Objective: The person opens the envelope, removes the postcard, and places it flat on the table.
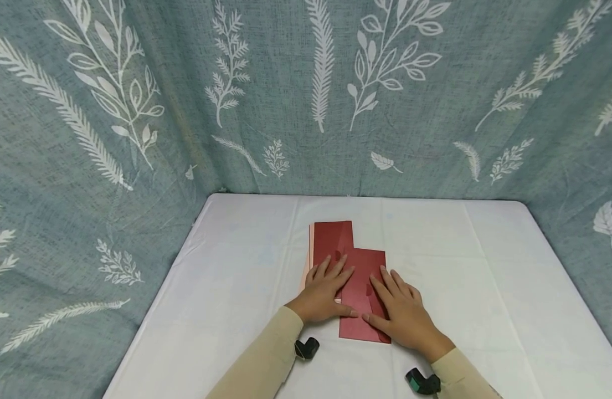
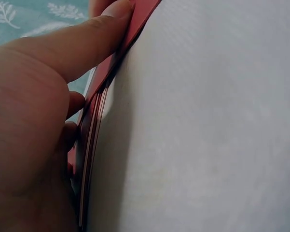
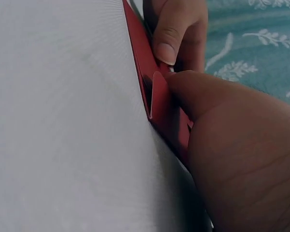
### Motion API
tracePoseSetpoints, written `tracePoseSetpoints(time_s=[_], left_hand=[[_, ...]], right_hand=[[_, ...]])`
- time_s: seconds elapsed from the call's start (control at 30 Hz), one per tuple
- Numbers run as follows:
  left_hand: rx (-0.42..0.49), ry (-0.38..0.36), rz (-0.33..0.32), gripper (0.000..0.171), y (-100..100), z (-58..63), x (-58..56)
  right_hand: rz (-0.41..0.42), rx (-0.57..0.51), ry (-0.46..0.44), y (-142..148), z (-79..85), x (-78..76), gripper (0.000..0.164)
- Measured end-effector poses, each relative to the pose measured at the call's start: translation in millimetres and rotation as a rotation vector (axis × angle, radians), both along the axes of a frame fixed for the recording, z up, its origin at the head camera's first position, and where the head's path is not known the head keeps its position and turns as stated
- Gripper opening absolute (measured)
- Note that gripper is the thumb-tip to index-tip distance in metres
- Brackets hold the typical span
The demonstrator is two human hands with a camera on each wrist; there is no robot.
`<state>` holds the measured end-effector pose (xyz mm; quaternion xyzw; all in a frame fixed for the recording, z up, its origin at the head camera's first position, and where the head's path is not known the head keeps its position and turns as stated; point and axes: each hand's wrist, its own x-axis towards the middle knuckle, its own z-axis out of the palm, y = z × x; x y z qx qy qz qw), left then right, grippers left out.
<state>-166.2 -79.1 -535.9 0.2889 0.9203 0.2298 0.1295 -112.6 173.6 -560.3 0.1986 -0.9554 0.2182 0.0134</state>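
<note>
A red paper envelope [image 1: 358, 282] lies flat on the white-covered table, overlapping a second red envelope [image 1: 330, 237] behind and to its left. My left hand [image 1: 322, 295] rests across both, fingers spread, its thumb on the front envelope. On the front envelope's right side lies my right hand [image 1: 407, 310], fingers extended and thumb pointing toward the left thumb. A rounded flap [image 3: 160, 99] stands slightly raised by the right hand in the right wrist view. Several layered paper edges [image 2: 92, 154] show beneath the left hand in the left wrist view.
A pale pink paper edge [image 1: 311, 241] sticks out left of the rear envelope. The white tablecloth [image 1: 246, 266] has fold creases. A green leaf-patterned curtain [image 1: 286, 111] surrounds the table. Black wrist devices [image 1: 307, 348] sit below both wrists.
</note>
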Motion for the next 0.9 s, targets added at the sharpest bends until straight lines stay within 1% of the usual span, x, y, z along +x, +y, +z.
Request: tracePoseSetpoints(time_s=[0.17,0.33,0.67,0.9], left_hand=[[0.006,-0.002,0.0,0.106,-1.2,1.4,0.5],[-0.002,0.005,-0.002,0.107,-0.9,0.0,1.0],[-0.001,0.002,0.0,0.106,-0.6,-2.2,0.8],[0.005,0.003,-0.004,0.106,-1.7,-2.7,1.1]], right_hand=[[-0.004,-0.02,-0.002,0.2,-2.3,0.0,0.087],[-0.012,-0.039,-0.01,0.9,-2.1,1.3,0.086],[-0.02,-0.081,-0.051,1.8,2.0,3.8,0.084],[-0.024,-0.142,-0.059,4.0,4.3,6.6,0.083]])
